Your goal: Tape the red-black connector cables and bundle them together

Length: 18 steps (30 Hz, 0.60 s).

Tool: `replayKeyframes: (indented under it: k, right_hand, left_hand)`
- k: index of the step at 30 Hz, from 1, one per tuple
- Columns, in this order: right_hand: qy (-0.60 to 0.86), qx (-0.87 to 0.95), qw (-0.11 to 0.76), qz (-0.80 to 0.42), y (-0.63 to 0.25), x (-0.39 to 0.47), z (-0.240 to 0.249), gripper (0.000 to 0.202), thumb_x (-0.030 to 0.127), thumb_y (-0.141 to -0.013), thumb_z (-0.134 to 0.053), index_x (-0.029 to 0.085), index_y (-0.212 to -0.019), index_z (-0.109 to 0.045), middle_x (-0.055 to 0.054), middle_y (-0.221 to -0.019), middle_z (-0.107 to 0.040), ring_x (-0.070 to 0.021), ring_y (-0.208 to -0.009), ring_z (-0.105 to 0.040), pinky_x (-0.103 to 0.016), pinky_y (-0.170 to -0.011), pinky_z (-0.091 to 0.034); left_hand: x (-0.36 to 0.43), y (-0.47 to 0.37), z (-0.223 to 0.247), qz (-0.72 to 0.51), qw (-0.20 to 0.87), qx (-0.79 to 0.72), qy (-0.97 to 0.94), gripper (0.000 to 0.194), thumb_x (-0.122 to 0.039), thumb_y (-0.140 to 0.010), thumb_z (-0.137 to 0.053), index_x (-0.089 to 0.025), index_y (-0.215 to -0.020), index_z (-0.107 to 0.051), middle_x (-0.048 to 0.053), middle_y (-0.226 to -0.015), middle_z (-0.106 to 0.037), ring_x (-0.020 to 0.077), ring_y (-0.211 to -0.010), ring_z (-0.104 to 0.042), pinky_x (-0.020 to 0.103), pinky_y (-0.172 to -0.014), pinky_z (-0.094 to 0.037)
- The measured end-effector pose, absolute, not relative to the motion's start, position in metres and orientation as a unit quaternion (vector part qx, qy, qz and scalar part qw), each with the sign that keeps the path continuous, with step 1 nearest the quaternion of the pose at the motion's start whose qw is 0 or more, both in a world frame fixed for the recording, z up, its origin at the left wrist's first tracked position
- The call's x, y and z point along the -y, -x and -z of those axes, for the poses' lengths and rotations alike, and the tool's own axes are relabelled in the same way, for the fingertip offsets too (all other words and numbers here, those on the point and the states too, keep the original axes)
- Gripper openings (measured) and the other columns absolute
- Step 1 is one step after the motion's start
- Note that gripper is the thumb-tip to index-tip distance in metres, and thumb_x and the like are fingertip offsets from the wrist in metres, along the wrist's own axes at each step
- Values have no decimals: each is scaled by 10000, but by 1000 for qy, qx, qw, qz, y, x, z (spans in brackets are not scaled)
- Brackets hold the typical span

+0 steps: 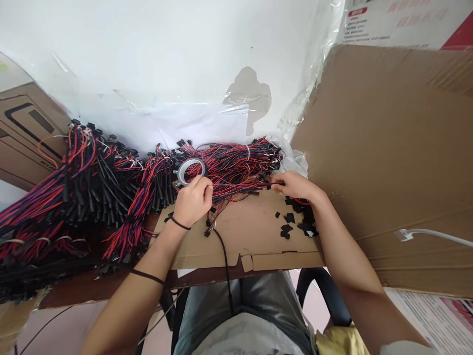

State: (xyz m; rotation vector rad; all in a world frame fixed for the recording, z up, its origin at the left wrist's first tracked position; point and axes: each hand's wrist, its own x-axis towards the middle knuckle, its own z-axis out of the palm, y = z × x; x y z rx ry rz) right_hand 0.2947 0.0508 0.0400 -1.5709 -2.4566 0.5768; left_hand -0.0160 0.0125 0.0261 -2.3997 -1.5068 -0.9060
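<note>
Thin wire (242, 185) runs roughly straight between the two hands, just in front of the tied wire bundle (231, 157). Left hand (194, 198) curled closed, seemingly pinching one end; right hand (293, 185) has fingers closed on the other. Step looks like straightening or positioning the wire; next move likely calls for steady grip both ends. Tape roll (181, 176) beside left hand; black scraps (286, 229) on cardboard (244, 234) near right.
</note>
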Motion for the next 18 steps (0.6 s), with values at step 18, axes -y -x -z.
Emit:
replayKeyframes:
  k: [18]
  right_hand:
    - [442, 840, 200, -245, -283, -57, -27, 72, 151, -744, -537, 177, -777, -595, -4, -747, -624, -123, -681, -535, -239, -656, -387]
  left_hand:
    - [-11, 7, -13, 224, 103, 428, 869, 293, -394, -935, -475, -203, -887, -692, 25, -834, -689, 170, -768, -624, 279, -616, -416]
